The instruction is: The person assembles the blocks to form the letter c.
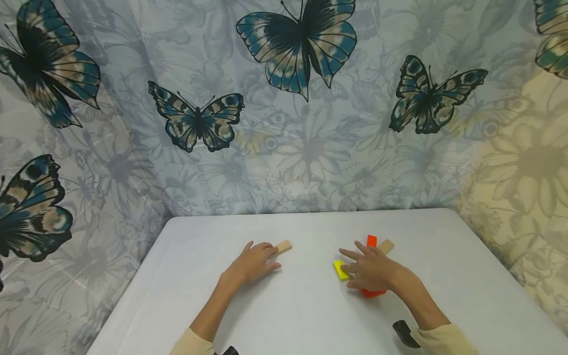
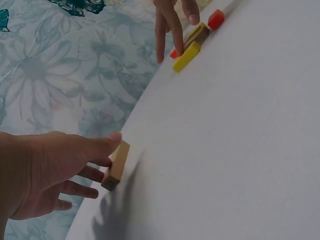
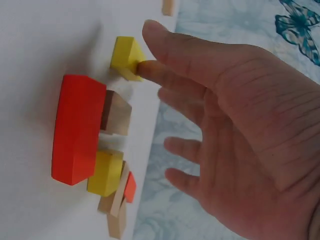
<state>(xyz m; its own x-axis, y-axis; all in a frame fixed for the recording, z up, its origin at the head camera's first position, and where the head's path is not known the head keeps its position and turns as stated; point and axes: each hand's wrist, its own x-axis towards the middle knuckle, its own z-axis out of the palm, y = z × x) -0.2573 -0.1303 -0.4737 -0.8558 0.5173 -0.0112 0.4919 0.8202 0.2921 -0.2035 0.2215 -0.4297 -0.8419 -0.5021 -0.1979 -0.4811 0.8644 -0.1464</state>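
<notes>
Over the white desk [image 1: 306,320], the left hand [image 1: 254,263] has its grip apart, its fingers touching the near end of a wooden block [image 1: 285,246] at the hand's two o'clock. The right hand [image 1: 372,271] also has its grip apart, fingers fanned, the index fingertip touching a yellow block [image 1: 339,269] at nine o'clock. Around that hand show a small red block [image 1: 372,240] at twelve, a wooden plank [image 1: 387,246] at one, and a long red block [image 1: 374,294] at six, partly hidden. In the right wrist view, a second yellow block [image 3: 105,172] stands at the long red block's five o'clock, just beside it. Butterfly-printed cloth [image 1: 310,148] hangs beyond, at twelve.
</notes>
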